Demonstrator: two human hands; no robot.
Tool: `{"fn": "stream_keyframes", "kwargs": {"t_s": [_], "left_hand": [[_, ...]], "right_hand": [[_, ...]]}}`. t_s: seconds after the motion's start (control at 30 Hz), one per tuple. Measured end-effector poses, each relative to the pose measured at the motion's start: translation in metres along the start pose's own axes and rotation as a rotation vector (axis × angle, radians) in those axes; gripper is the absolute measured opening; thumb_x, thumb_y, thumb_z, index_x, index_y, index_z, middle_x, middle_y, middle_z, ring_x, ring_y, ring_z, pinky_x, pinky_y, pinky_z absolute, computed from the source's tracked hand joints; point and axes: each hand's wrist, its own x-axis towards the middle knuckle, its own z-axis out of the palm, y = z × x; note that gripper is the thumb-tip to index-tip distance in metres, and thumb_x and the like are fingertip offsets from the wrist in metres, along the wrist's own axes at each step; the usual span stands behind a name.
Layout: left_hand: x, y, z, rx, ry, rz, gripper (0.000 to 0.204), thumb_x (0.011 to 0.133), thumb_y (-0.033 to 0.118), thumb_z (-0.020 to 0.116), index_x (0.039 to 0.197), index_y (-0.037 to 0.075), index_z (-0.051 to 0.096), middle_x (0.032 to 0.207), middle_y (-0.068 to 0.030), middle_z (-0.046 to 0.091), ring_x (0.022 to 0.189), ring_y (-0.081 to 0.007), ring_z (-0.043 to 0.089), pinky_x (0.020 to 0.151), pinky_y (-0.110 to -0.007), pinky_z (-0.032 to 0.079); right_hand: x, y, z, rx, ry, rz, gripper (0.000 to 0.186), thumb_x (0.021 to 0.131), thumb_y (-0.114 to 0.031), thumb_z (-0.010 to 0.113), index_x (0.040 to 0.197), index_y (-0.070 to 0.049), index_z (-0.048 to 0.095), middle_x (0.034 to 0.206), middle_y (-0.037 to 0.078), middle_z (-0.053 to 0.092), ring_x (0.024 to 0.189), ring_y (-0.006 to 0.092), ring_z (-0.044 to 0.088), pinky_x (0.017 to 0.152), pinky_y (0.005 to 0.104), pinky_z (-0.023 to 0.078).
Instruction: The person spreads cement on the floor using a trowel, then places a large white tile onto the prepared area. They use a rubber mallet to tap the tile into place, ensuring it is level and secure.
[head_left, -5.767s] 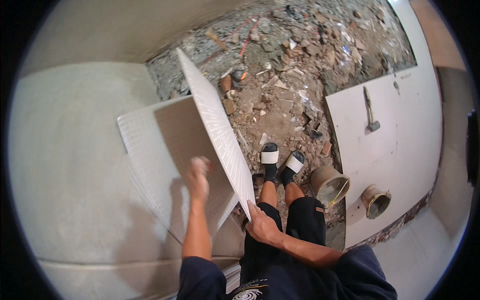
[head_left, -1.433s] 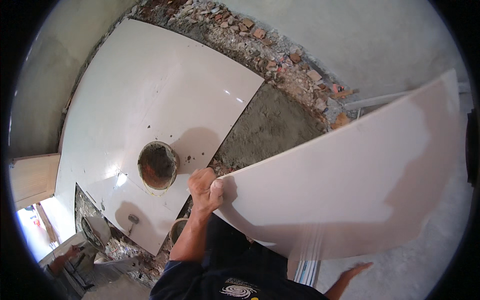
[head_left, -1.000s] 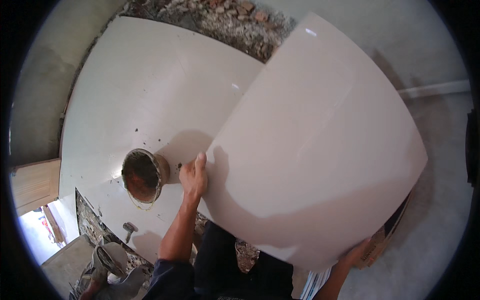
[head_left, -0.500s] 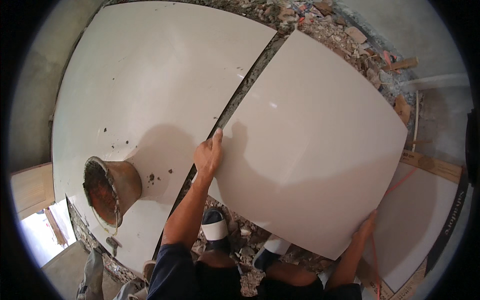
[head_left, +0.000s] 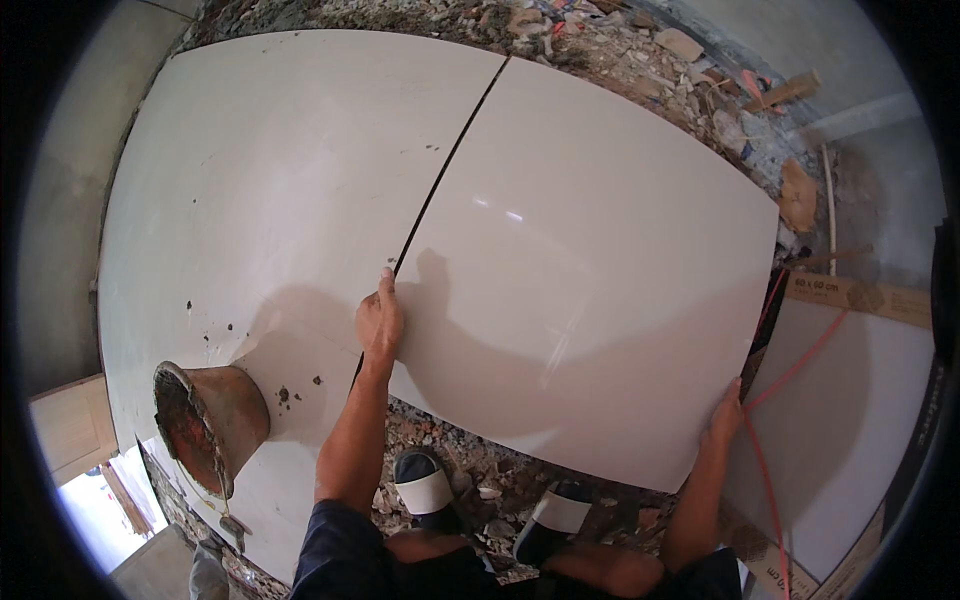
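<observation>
A large glossy cream floor tile [head_left: 600,250] lies between my hands, close beside the laid cream tiles [head_left: 270,170] on the left. Only a thin dark gap [head_left: 447,168] separates them. My left hand [head_left: 380,322] grips the tile's left edge near the gap, thumb up along the top and fingers hidden from sight. At the tile's right edge, toward its near corner, my right hand [head_left: 727,410] holds on, with its fingers partly out of view beneath or behind the edge.
A mortar-caked bucket [head_left: 235,405] lies tipped on the left tiles among dark crumbs. Rubble [head_left: 670,90] borders the far side, and more lies under my sandalled feet [head_left: 425,485]. At right are another boxed tile [head_left: 830,400] and a red cord [head_left: 765,470].
The tile has moved left with both my hands, narrowing the wide mortar-filled gap to a thin line. My view has also shifted slightly.
</observation>
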Motion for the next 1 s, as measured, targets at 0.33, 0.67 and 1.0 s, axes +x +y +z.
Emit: {"fn": "stream_keyframes", "kwargs": {"t_s": [0.33,0.67,1.0], "left_hand": [[0.012,0.0,0.008,-0.004,0.044,-0.044,0.083,0.087,0.066,0.032,0.078,-0.01,0.062,0.079,-0.027,0.061,0.081,-0.0373,0.057,0.082,-0.044,0.043],[0.02,-0.001,0.01,0.011,0.028,-0.051,0.085,0.087,0.068,0.031,0.081,-0.011,0.062,0.08,-0.0275,0.062,0.082,-0.0381,0.058,0.083,-0.044,0.042],[0.019,-0.003,0.014,0.051,0.03,0.065,0.072,0.092,0.058,0.035,0.091,-0.008,0.062,0.077,-0.0258,0.062,0.083,-0.0393,0.059,0.081,-0.045,0.043]], "right_hand": [[0.007,0.007,0.01,-0.045,0.009,0.047,0.064,0.095,-0.044,0.048,0.127,0.011,0.047,0.127,0.018,0.053,0.114,0.0255,0.051,0.098,0.0334,0.037],[0.023,0.021,0.015,-0.064,0.012,0.017,0.066,0.094,-0.046,0.048,0.126,0.012,0.048,0.124,0.018,0.055,0.109,0.0257,0.053,0.096,0.0325,0.038],[0.048,0.051,0.012,0.019,-0.01,-0.01,0.06,0.093,-0.041,0.052,0.118,0.013,0.053,0.118,0.017,0.058,0.106,0.0241,0.054,0.093,0.0328,0.04]]}}
